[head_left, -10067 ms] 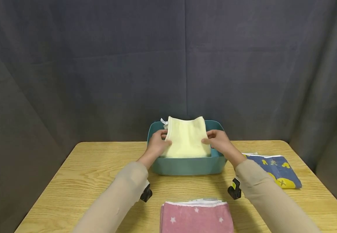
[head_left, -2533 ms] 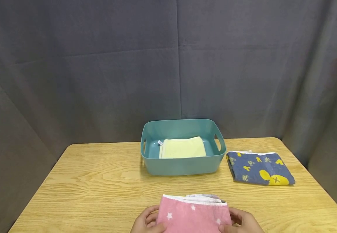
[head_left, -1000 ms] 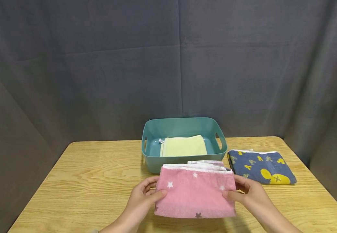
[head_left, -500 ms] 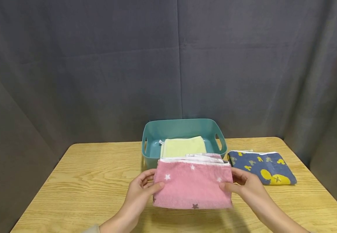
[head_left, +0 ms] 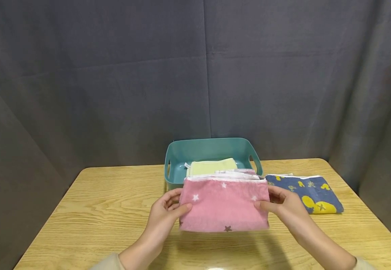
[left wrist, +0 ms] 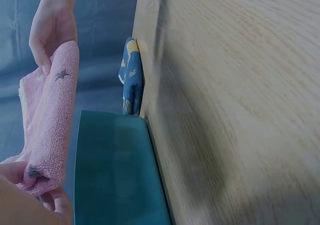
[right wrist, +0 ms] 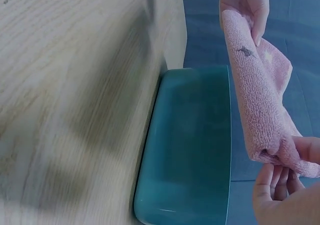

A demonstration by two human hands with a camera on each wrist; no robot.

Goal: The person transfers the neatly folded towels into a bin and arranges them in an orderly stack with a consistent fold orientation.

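Yellow towel (head_left: 212,167) in basket (head_left: 212,149); left hand (head_left: 164,210) and right hand (head_left: 284,207) pinch pink towel (head_left: 224,205) outside; blue towel (head_left: 316,193), four o'clock, untouched.

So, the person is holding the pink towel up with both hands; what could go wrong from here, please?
The left hand and right hand grip the pink towel only at its sides, so its folded layers might slip open. If carried forward, its lower fold could catch the near rim of the teal bin. If lowered inside, it may disturb the folded yellow towel lying there.
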